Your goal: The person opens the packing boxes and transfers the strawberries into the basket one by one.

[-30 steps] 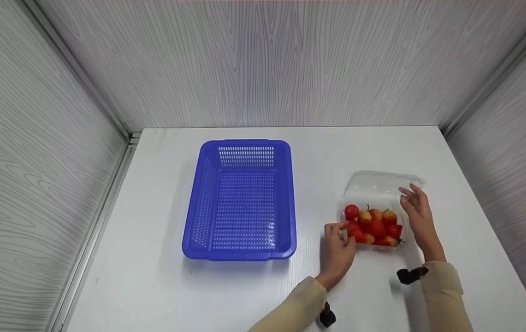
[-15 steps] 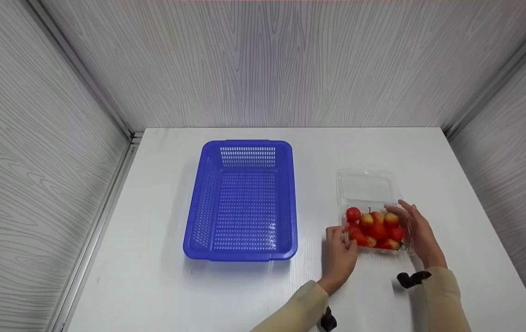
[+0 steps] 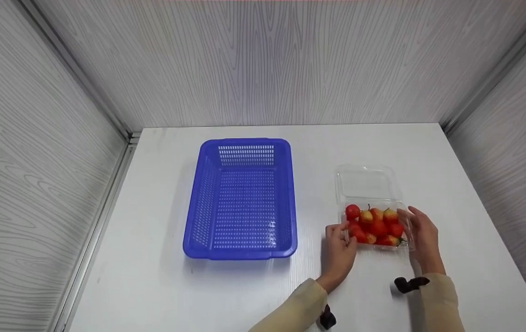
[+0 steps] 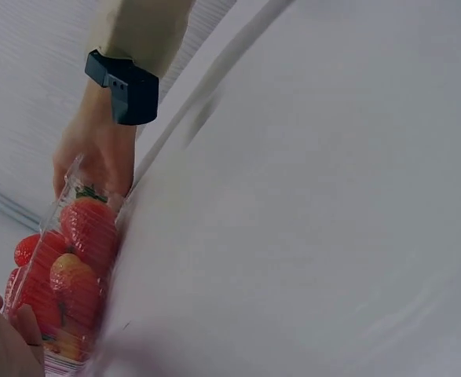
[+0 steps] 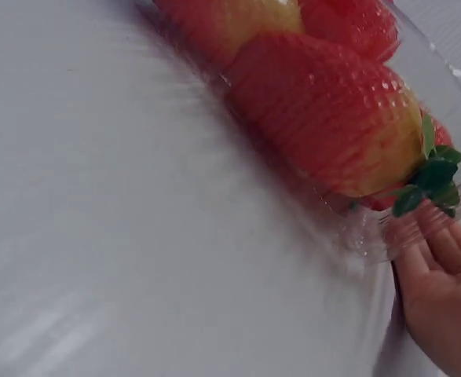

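- One clear container (image 3: 392, 203) lies on the right-hand part of the desk (image 3: 152, 286), its lid (image 3: 366, 182) folded back on the far side; red and yellow fruit (image 3: 378, 228) fills its base.
- Left hand (image 3: 339, 256): fingers and thumb curled, gripping the container's left end.
- Right hand (image 3: 426, 237): fingers loosely extended, resting against the right end; we see no firm grip.
- Step in hand: we judge this to be steadying the container between both hands.
- Next move: we judge that any lift or shift calls for even support at both ends and a level base, as loose fruit could roll out.
- Left of the container, apart from it, we find the blue basket (image 3: 239, 254), long sides running away from us.
- Surface: the desk is smooth and white.
- Room: grey wood-grain panels (image 3: 263, 60) stand behind and at both sides.
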